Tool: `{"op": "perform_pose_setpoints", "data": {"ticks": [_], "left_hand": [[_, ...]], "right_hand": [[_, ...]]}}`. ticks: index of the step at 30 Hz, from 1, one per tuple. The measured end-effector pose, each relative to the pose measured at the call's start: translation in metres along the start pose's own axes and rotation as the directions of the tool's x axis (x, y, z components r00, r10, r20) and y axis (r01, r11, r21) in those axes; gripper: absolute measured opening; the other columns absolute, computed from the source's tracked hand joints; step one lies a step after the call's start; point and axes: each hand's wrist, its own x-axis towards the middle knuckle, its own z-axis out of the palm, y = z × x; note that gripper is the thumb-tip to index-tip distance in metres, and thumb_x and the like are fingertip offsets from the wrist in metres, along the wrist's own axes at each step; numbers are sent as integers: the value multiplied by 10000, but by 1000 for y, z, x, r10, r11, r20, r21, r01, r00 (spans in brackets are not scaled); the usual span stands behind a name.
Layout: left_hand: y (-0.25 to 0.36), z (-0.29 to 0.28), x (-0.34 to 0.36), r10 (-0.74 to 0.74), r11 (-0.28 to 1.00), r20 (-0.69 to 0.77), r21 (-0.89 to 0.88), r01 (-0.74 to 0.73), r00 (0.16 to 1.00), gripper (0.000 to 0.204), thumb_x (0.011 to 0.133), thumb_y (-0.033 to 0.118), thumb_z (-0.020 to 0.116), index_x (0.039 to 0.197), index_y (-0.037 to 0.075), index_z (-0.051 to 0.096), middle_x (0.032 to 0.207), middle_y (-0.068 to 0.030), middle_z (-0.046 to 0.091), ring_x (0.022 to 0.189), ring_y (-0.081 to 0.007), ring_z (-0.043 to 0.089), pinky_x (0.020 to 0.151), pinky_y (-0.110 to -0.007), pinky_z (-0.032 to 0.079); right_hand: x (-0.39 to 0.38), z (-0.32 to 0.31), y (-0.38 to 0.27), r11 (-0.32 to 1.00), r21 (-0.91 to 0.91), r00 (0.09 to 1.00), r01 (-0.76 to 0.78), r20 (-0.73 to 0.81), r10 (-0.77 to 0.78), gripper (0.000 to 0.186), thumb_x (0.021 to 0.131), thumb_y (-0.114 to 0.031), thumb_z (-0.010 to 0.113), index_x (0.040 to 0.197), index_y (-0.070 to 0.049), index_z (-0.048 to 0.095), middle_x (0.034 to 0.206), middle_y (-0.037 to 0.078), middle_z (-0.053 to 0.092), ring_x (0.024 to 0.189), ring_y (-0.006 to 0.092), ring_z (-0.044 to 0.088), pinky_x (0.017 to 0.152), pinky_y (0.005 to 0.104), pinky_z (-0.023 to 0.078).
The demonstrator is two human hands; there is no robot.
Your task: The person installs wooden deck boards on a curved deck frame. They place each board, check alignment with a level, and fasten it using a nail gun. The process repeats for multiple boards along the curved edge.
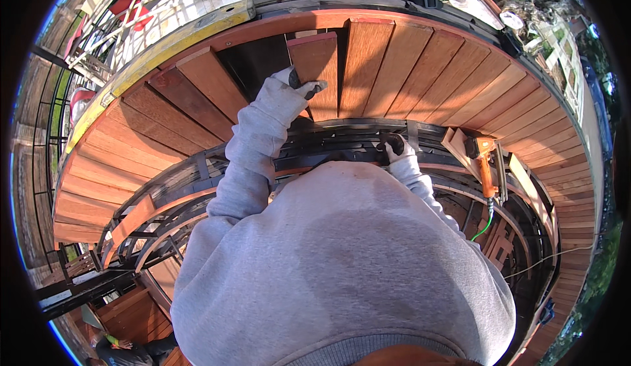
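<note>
My left hand [306, 87], in a dark glove, grips a short reddish-brown wooden board [317, 56] by its left edge. That board lies a little askew across a black metal frame [253, 64], which shows bare on its left. A narrow dark gap parts it from the fitted board [365, 64] on its right. My right hand [393, 145], also gloved, is at the inner edge of the curved row, by the black metal rails [348, 139]. Its fingers look curled, and what they hold, if anything, is hidden.
An orange nail gun [486, 169] with a green hose stands at the right inner edge, beside loose wood pieces [460, 148]. A yellow level [177, 45] lies along the outer left rim. Curved rails of lower steps [167, 225] ring me. Another person [125, 349] is at the lower left.
</note>
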Motion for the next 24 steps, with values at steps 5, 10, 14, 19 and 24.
{"op": "perform_pose_setpoints", "data": {"ticks": [5, 10, 14, 19, 24], "left_hand": [[-16, 27, 23, 11, 992, 19, -129, -9, 1000, 389, 849, 316, 821, 1097, 38, 713, 940, -108, 754, 829, -189, 708, 748, -307, 542], [-99, 73, 12, 51, 999, 81, 9, -52, 995, 348, 862, 189, 802, 1133, 2, 688, 1029, -116, 745, 910, -174, 685, 829, -313, 533], [-109, 81, -1, 22, 1000, 109, -3, -22, 994, 294, 864, 146, 759, 1122, 27, 687, 1048, -126, 734, 938, -258, 696, 823, -359, 531], [-128, 92, -1, 210, 968, 15, 135, -210, 978, 264, 873, 164, 721, 1100, 39, 673, 967, -152, 714, 911, -370, 666, 801, -429, 522], [-155, 101, 4, 274, 959, -3, 68, -274, 962, 254, 872, 174, 717, 1082, 44, 659, 928, -171, 689, 870, -407, 642, 763, -460, 514]], "right_hand": [[6, 2, 6, 993, -44, 994, -110, -17, 109, 393, 879, -308, 727, 1201, -96, 651, 1090, 195, 712, 1055, 374, 672, 917, 423, 535], [15, 1, 10, 992, 68, 994, -108, 15, 107, 336, 881, -266, 715, 1162, -89, 662, 1083, 153, 722, 1043, 335, 684, 895, 392, 542], [13, -6, -12, 993, 24, 993, -116, 21, 116, 330, 879, -255, 715, 1154, -79, 661, 1074, 156, 723, 1037, 333, 686, 885, 392, 543], [11, -2, -6, 988, -34, 988, -153, -3, 153, 333, 879, -247, 730, 1153, -71, 658, 1049, 132, 732, 996, 296, 700, 874, 359, 544], [13, -13, -32, 987, -9, 987, -158, 33, 158, 331, 881, -250, 729, 1153, -74, 659, 1048, 131, 731, 1002, 293, 700, 874, 359, 543]]}}
